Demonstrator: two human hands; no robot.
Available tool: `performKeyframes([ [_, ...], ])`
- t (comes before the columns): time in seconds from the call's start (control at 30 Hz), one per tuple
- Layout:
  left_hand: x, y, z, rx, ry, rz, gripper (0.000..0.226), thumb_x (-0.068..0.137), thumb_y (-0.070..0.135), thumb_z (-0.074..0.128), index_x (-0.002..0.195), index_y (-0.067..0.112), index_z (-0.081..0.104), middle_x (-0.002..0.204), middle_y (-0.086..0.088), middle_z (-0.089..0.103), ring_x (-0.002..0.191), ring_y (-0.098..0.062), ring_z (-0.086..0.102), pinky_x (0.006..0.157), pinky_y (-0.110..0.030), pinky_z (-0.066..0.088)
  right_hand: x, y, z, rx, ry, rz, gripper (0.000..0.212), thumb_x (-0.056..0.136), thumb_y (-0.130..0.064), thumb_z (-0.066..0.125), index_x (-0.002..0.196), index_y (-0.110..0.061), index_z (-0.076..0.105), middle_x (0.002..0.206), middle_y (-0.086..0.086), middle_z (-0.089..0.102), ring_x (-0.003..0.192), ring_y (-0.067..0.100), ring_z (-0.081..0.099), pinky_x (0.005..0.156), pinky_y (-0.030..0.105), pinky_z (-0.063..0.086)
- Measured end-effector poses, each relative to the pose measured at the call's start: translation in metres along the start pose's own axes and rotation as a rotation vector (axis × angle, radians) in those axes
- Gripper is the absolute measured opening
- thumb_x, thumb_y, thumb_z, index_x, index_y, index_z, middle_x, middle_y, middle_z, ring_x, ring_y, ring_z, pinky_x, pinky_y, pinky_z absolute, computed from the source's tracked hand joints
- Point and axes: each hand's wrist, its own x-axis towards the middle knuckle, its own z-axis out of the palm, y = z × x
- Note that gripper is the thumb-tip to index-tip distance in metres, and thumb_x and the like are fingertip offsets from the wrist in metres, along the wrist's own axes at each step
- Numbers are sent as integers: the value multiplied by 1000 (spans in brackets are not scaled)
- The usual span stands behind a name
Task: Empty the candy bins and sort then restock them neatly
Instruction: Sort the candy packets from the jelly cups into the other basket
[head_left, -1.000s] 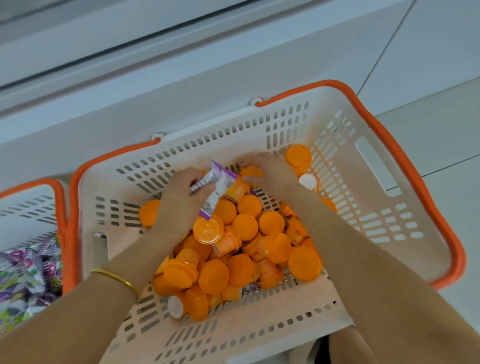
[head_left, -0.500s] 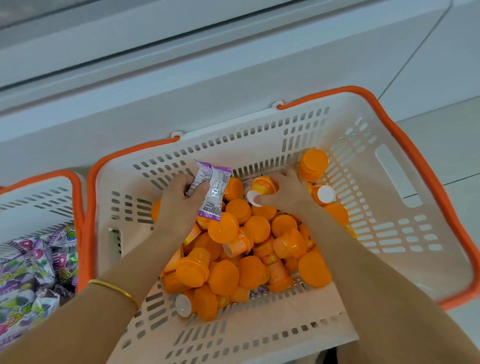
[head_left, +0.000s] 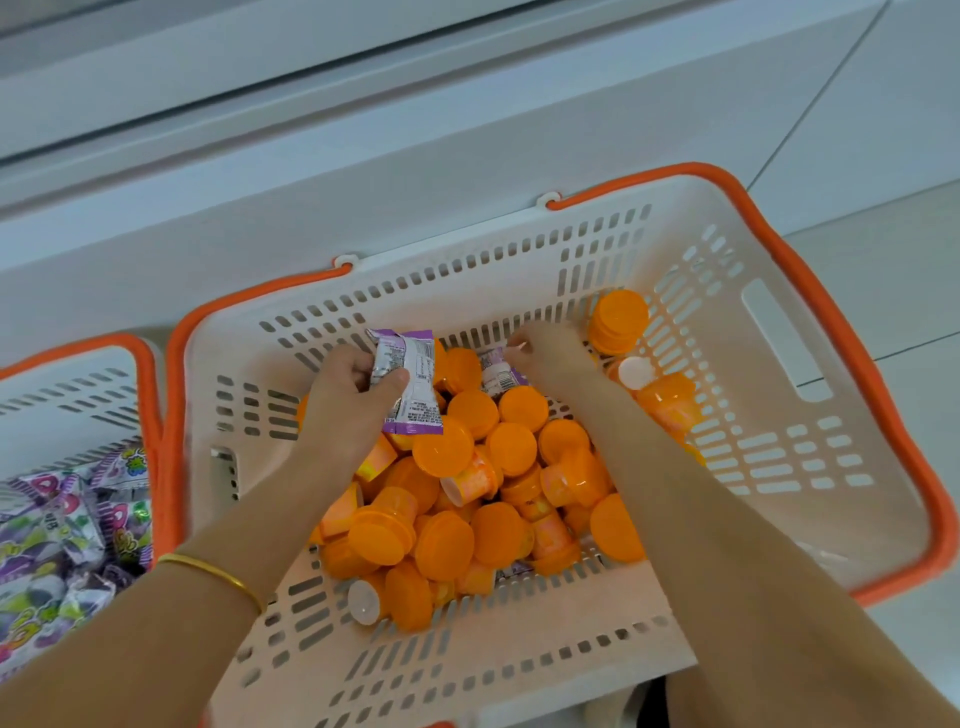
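Note:
A cream basket (head_left: 789, 447) with an orange rim holds a heap of several orange-lidded candy cups (head_left: 467, 499). My left hand (head_left: 348, 405) grips purple-and-white candy packets (head_left: 410, 384) above the heap's far left. My right hand (head_left: 550, 353) reaches to the far side of the heap, its fingers on another purple packet (head_left: 496, 371) that lies among the cups; whether they pinch it is unclear. One more purple packet (head_left: 511, 571) peeks out low under the cups.
A second cream basket (head_left: 67, 395) at the left holds several purple-and-green candy packets (head_left: 62, 540). A white cabinet edge (head_left: 363, 156) runs behind both baskets. White floor tiles (head_left: 893, 130) lie to the right.
My right hand let go of an orange cup and reached further back onto a purple packet. My left hand stayed put with its packets. The camera shifted, so the baskets sit further right.

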Motion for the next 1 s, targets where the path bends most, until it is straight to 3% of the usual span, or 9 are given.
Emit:
performKeyframes([
  [0.13, 6, -8, -6, -94, -40, -124, 17, 91, 13, 62, 104, 8, 51, 103, -9, 65, 90, -21, 66, 70, -32, 55, 18, -4, 39, 95, -147, 155, 45, 101, -11, 36, 145, -5, 30, 133, 17, 49, 119, 29, 50, 92, 36, 45],
  [0.2, 7, -8, -7, -216, -71, -201, 35, 89, 7, 63, 121, 8, 48, 113, -10, 65, 95, -24, 68, 79, -41, 57, 20, -1, 48, 153, -117, 183, 50, 100, -15, 39, 148, -12, 27, 131, 17, 52, 110, 26, 53, 87, 36, 46],
  [0.33, 3, -5, -5, -377, -132, -296, 25, 93, 5, 53, 116, 16, 54, 111, -8, 68, 94, -27, 68, 84, -46, 55, 25, 5, 60, 303, 16, 239, 30, 95, -26, 54, 116, -5, 58, 92, 9, 60, 94, 24, 57, 74, 32, 44],
  [0.43, 1, -2, -4, -461, -124, -360, 18, 98, 25, 48, 111, 18, 59, 105, -8, 71, 91, -26, 70, 89, -48, 53, 22, 4, 50, 346, 137, 217, 21, 90, -19, 62, 102, -2, 60, 93, 12, 60, 90, 23, 58, 70, 29, 41],
  [0.57, -5, -1, -5, -418, -104, -328, 28, 99, 26, 47, 119, 12, 59, 109, -10, 70, 96, -30, 68, 91, -53, 51, 5, 8, 24, 381, 257, 79, 17, 88, -11, 62, 103, -3, 57, 87, 5, 52, 83, 23, 52, 63, 24, 40],
  [0.67, -12, 2, -7, -389, -31, -274, 22, 98, 22, 49, 112, 14, 64, 109, -11, 70, 94, -30, 68, 89, -53, 53, -19, 12, -8, 603, 325, 21, 16, 87, -6, 61, 95, -10, 48, 81, 1, 52, 89, 32, 62, 72, 45, 56],
  [0.73, -17, 7, -8, -383, 5, -247, 19, 99, 23, 47, 108, 19, 63, 111, -9, 68, 97, -31, 67, 89, -53, 52, -39, 7, -31, 784, 272, -43, 14, 88, -5, 60, 94, -11, 48, 87, 7, 60, 85, 29, 67, 66, 41, 59],
  [0.87, -26, 16, -14, -417, -95, -207, 31, 94, 39, 47, 115, 19, 58, 117, -12, 64, 106, -34, 62, 93, -57, 49, -72, -30, -52, 861, -130, -229, 12, 90, -7, 61, 95, -14, 53, 88, 3, 68, 71, 7, 68, 59, 24, 57],
  [1.0, -37, 30, -24, -512, -314, -227, 43, 90, 39, 57, 126, 15, 55, 116, -9, 68, 101, -28, 68, 91, -49, 52, -83, -64, -34, 733, -98, -282, 13, 88, -9, 64, 95, -14, 54, 89, 5, 61, 77, 11, 66, 60, 26, 59],
])
